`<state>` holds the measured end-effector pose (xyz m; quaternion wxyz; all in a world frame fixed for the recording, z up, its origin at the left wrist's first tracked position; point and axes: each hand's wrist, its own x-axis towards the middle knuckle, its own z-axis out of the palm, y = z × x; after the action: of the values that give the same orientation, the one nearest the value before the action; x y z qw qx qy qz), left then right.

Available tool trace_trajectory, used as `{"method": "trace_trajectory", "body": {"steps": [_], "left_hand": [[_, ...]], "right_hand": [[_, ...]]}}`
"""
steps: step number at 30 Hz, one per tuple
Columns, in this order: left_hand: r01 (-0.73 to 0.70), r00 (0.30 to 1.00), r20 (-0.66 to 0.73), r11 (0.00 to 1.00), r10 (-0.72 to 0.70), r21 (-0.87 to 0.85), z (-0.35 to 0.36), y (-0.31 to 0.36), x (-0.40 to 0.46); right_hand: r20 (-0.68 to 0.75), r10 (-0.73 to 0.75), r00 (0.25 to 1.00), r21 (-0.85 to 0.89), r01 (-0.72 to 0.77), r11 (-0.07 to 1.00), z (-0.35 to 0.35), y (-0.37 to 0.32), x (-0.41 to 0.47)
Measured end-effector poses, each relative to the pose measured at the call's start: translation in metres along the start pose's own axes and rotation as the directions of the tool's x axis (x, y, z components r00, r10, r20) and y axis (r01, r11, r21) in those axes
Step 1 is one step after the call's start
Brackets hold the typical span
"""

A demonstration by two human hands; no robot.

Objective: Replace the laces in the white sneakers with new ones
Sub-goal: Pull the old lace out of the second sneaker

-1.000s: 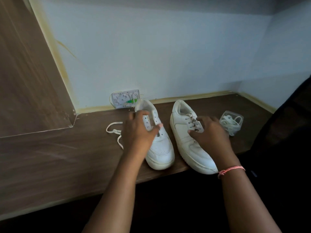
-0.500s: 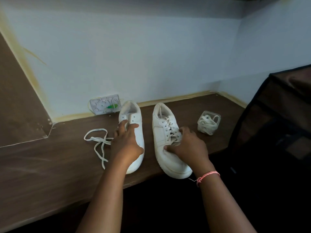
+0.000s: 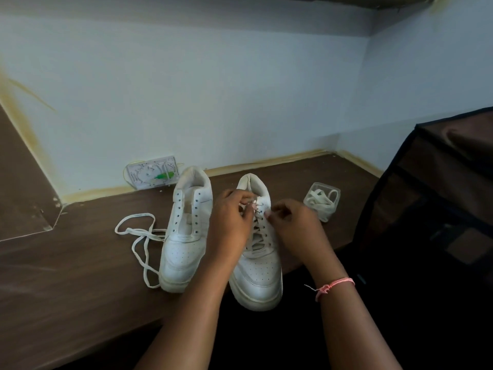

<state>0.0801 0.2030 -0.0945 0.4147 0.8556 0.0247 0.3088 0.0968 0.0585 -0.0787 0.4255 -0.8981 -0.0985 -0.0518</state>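
We find the tabletop (image 3: 80, 276) to be dark wood-grain, matt, with pale scuffs and a chipped edge at the left. Both white sneakers (image 3: 184, 244) look like smooth leather or a leather-like material with a faint sheen, the toe caps perforated, the soles a duller rubber-like white. The loose lace (image 3: 138, 236) is flat woven cloth, matt. The small container (image 3: 324, 201) is clear glossy plastic holding cloth laces. The wall (image 3: 213, 102) is matt painted, stained yellowish along its base. The wrist thread (image 3: 334, 285) is pink cord.
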Motion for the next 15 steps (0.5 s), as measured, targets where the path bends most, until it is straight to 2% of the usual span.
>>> {"method": "trace_trajectory", "body": {"steps": [3, 9, 12, 15], "left_hand": [[-0.043, 0.998, -0.054, 0.999, 0.041, -0.028, -0.001, -0.007, 0.001], [-0.031, 0.998, -0.046, 0.999, 0.031, -0.013, 0.005, -0.014, 0.000], [0.148, 0.989, 0.032, 0.975, -0.145, -0.163, 0.005, -0.007, 0.000], [0.344, 0.938, 0.158, 0.878, -0.308, -0.332, -0.001, -0.002, 0.002]], "right_hand": [[-0.121, -0.077, 0.990, 0.087, 0.088, 0.992, 0.012, -0.002, 0.007], [-0.295, -0.236, 0.926, 0.011, 0.251, 0.968, 0.048, -0.002, 0.005], [-0.329, -0.257, 0.909, 0.036, 0.285, 0.958, 0.053, -0.003, 0.008], [-0.277, -0.159, 0.948, 0.250, 0.231, 0.940, 0.053, -0.004, 0.009]]}}
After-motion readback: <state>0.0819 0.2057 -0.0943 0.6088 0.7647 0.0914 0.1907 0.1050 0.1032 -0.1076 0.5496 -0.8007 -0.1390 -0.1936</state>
